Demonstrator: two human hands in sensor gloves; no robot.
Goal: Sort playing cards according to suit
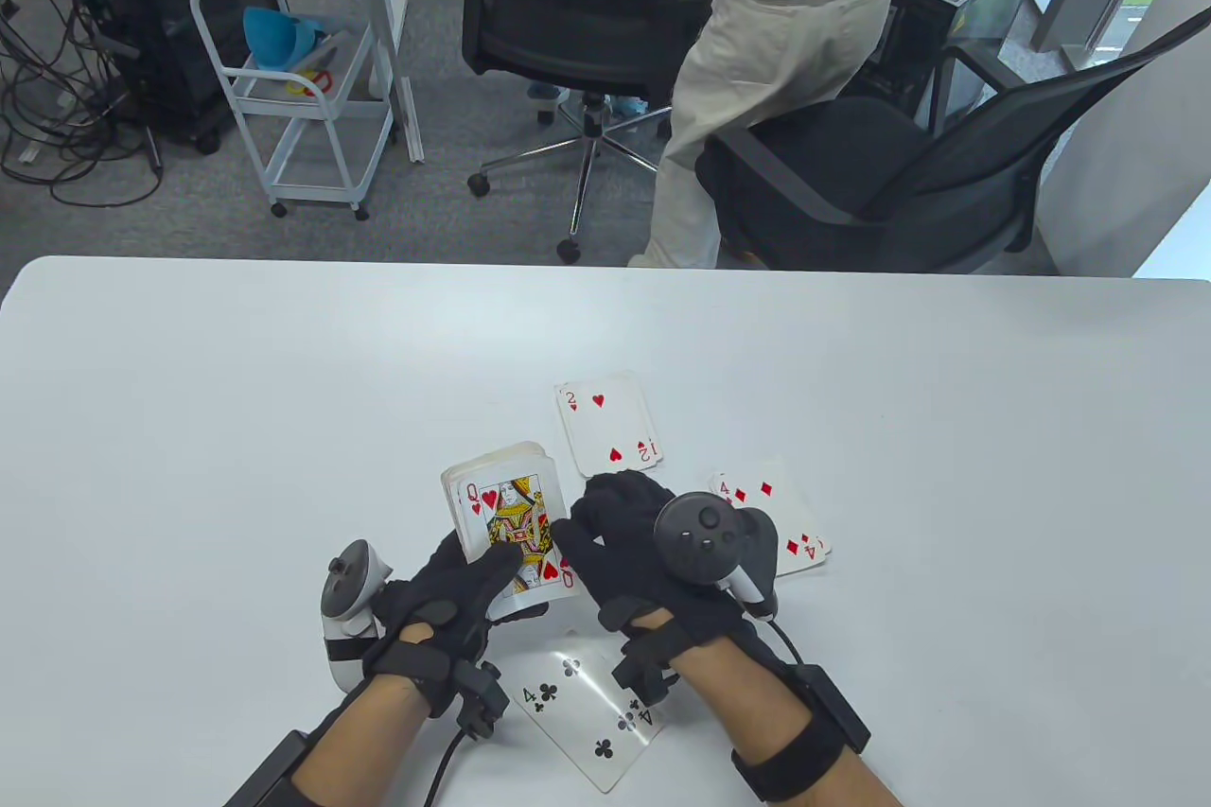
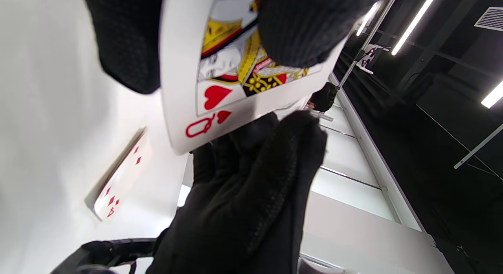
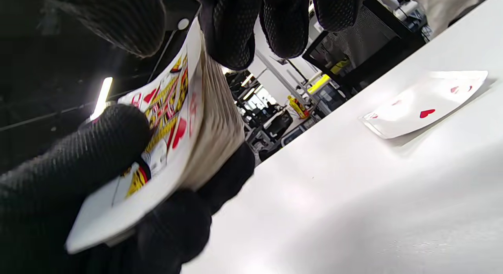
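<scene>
Queen of hearts [image 1: 512, 531] tops the deck [image 1: 501, 504] gripped in left hand [image 1: 445, 594]; right hand [image 1: 620, 542] pinching it should slide it cleanly onto 2 of hearts [image 1: 608, 427].

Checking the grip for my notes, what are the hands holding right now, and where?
The left hand cradles the deck from below, thumb on the queen of hearts; the right hand touches its right edge.
</scene>
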